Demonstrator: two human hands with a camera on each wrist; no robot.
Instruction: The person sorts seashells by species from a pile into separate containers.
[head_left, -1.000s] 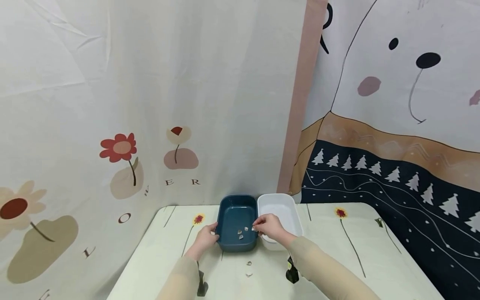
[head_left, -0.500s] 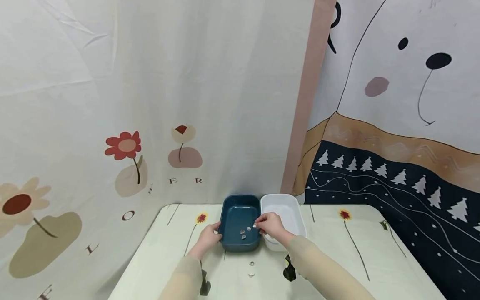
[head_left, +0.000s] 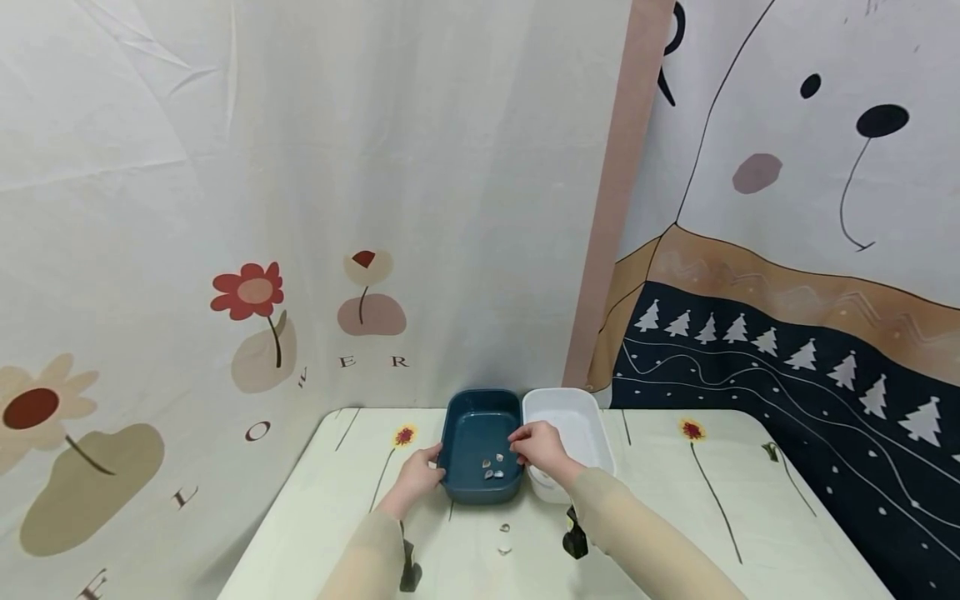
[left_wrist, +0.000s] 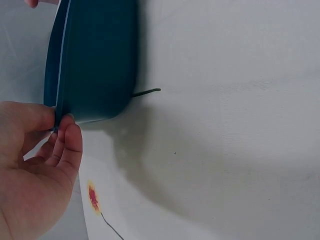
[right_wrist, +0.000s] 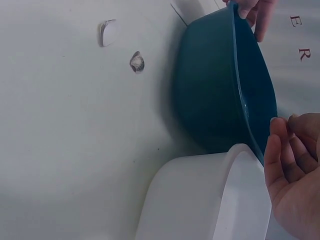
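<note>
A dark teal plastic tub (head_left: 482, 495) stands on the table, with several small seashells (head_left: 498, 473) on its floor near the front. My left hand (head_left: 418, 478) grips the tub's left rim; in the left wrist view the thumb and fingers pinch that edge (left_wrist: 59, 90). Over the tub's right side hovers my right hand (head_left: 542, 448), fingers loosely bent. Nothing shows between its fingertips (right_wrist: 274, 122) in the right wrist view. Two more shells lie on the table in front of the tub: a grey-brown one (right_wrist: 137, 62) and a white one (right_wrist: 107, 33).
A white tub (right_wrist: 185, 200) stands against the teal tub's right side, partly under my right forearm. The tablecloth (head_left: 660, 517) has printed flowers. A fabric curtain (head_left: 465, 208) hangs right behind the table's far edge.
A white shell left my right fingertips and now lies in the teal tub beside the others. The left hand has kept its hold on the rim. The view has shifted slightly.
</note>
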